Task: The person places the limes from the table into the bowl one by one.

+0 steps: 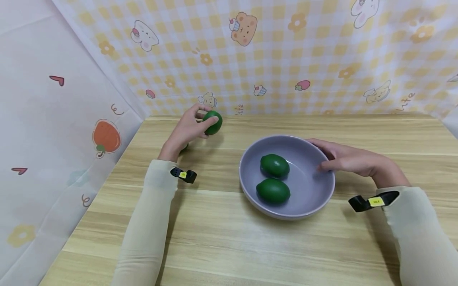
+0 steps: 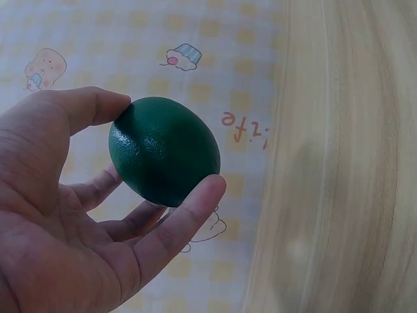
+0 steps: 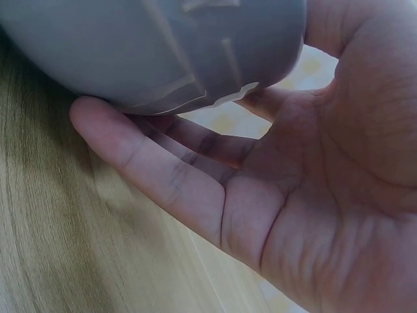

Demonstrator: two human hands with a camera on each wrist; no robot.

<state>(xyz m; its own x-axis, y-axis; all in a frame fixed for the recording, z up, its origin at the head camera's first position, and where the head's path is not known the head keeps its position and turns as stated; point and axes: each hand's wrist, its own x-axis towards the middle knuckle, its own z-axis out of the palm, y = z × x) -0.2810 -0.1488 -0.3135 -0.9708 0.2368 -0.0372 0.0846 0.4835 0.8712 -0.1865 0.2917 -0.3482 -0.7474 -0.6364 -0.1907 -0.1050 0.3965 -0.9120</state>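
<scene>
In the head view my left hand [image 1: 189, 128] pinches a green lime [image 1: 213, 124] between thumb and fingers, above the back left of the table. The left wrist view shows the lime [image 2: 166, 151] at my fingertips. My right hand [image 1: 358, 161] grips the right side of a purple-grey bowl [image 1: 307, 194], thumb over the rim and inside. From the right wrist view, the other fingers lie under and against the bowl's outer wall [image 3: 195, 52]. Two limes, an upper one [image 1: 274, 165] and a lower one [image 1: 273, 191], lie side by side in the bowl's left half.
Another green thing [image 1: 184, 148], mostly hidden by my left wrist, shows on the wooden table [image 1: 214, 238]. A yellow checked cloth [image 1: 275, 71] with cartoon prints hangs along the table's back edge. A white printed sheet [image 1: 71, 131] borders the left side.
</scene>
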